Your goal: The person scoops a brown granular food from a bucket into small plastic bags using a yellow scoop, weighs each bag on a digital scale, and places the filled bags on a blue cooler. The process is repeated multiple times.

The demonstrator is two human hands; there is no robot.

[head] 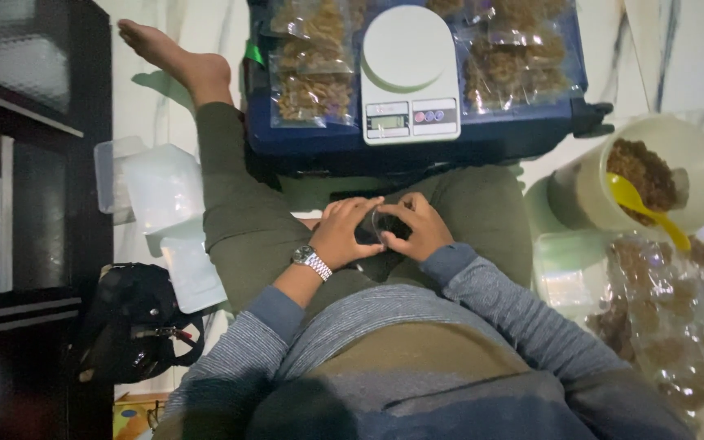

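home floor | marble tiles; bare foot; kitchen scale

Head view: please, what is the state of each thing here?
Scale: nothing on its round plate.
Bucket: open, snacks and a yellow scoop inside.
Clear bag: small, held between left hand and right hand.
Snack bags: filled, beside the scale.

My left hand and right hand meet in my lap. The kitchen scale sits at twelve o'clock between snack bags; the bucket holding the scoop sits at two; the handbag lies at nine.
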